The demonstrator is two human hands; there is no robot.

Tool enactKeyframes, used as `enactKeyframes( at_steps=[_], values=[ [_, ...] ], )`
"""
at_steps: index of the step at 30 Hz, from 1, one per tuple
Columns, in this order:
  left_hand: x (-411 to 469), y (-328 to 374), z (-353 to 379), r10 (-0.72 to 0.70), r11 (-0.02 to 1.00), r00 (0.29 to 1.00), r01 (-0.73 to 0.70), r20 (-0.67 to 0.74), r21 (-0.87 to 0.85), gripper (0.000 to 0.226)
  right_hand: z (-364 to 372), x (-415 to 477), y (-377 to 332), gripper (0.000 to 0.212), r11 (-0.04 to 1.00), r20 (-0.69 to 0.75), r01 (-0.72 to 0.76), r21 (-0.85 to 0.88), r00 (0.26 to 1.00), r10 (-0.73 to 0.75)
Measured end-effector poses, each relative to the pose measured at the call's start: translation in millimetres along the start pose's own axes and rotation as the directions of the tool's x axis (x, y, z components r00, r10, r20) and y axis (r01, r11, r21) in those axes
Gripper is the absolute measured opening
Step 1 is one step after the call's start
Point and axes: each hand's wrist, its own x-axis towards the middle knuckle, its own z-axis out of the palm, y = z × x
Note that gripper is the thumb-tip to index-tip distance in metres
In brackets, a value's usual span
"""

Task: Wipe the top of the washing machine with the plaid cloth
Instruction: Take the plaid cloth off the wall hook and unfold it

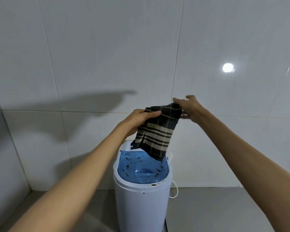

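Note:
A small white washing machine stands low in the middle of the head view, its blue see-through lid speckled with dark bits. Above it hangs the plaid cloth, dark with beige stripes, clear of the lid. My left hand grips the cloth's upper left edge. My right hand pinches its upper right corner, the other fingers spread and blurred. The cloth's lower end hides the back part of the machine's top.
White tiled walls rise behind the machine and on the left, meeting in a corner. A grey floor lies around the machine. A white cord loops at the machine's right side. A bright light reflection shines on the wall.

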Motion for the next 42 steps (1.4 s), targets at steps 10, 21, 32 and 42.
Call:
enactKeyframes(
  at_steps=[10,21,32,42],
  values=[
    [5,7,-27,-0.034,0.996,0.992,0.023,-0.122,-0.086,0.037,11,-15,37,0.072,0.993,0.481,-0.006,0.122,0.875,-0.054],
    [6,27,-49,0.116,0.874,0.964,0.015,-0.239,0.485,0.082,33,-23,12,0.028,0.632,0.261,0.497,-0.595,0.863,-0.433],
    [-3,1,-44,0.144,0.760,0.985,-0.050,-0.092,0.648,0.013,28,-21,34,0.028,0.935,0.319,0.274,-0.224,0.927,-0.195],
    [-5,-74,-28,-0.076,0.927,0.983,0.132,-0.169,0.351,0.042,44,-19,104,0.030,0.953,0.184,0.175,-0.245,0.974,-0.132]
  ],
)
